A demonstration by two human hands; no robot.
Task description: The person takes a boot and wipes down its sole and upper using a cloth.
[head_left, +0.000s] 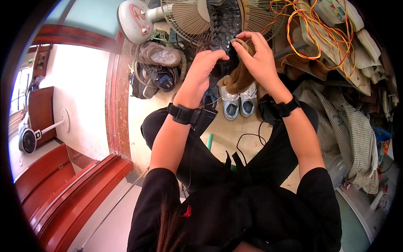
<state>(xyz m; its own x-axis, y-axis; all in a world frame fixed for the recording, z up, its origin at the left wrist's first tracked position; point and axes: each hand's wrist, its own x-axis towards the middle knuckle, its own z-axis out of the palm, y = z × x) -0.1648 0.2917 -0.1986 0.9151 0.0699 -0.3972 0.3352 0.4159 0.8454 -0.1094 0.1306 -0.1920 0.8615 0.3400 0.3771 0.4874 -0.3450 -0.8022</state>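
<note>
A tall black lace-up boot [225, 25] stands upright in front of me, its top edge near the fan. On its left side is my left hand [206, 67], fingers bent and pressed against the black material near the laces. My right hand [257, 58] is closed on a brown fuzzy cloth [240, 80], pinching its upper edge between thumb and fingers. The cloth hangs down beside the boot on the right. Just below it, a pair of light blue and white shoes [238, 105] rests on the floor.
A fan [184, 17] is behind the boot. Several worn shoes [161, 63] lie at the left. Red and yellow wire [310, 50] tangles over boards at the right, above a striped cloth [340, 122]. A black cable [247, 136] crosses the floor.
</note>
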